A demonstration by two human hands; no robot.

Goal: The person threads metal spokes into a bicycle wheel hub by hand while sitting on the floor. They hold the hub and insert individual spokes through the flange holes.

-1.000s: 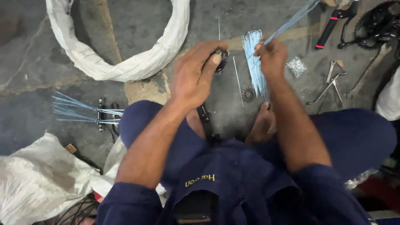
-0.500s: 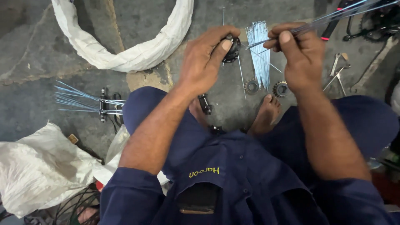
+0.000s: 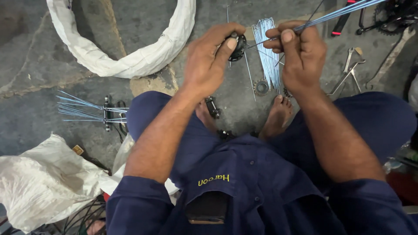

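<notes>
Both hands sit higher and closer together than half a second ago; the right hand (image 3: 300, 54) has drawn in toward the hub. Around them: a white-wrapped rim (image 3: 130, 61) on the concrete floor (image 3: 26, 100), loose spokes (image 3: 267, 48) fanned between the hands, a sprocket (image 3: 261, 87) (by the bare foot (image 3: 276, 115)), another spoked hub (image 3: 106, 114) far left. Left hand (image 3: 209, 61) fingers curl tight round the black hub (image 3: 238, 45). Right fingers pinch a bundle of spokes (image 3: 339, 13), its tip touching the hub.
</notes>
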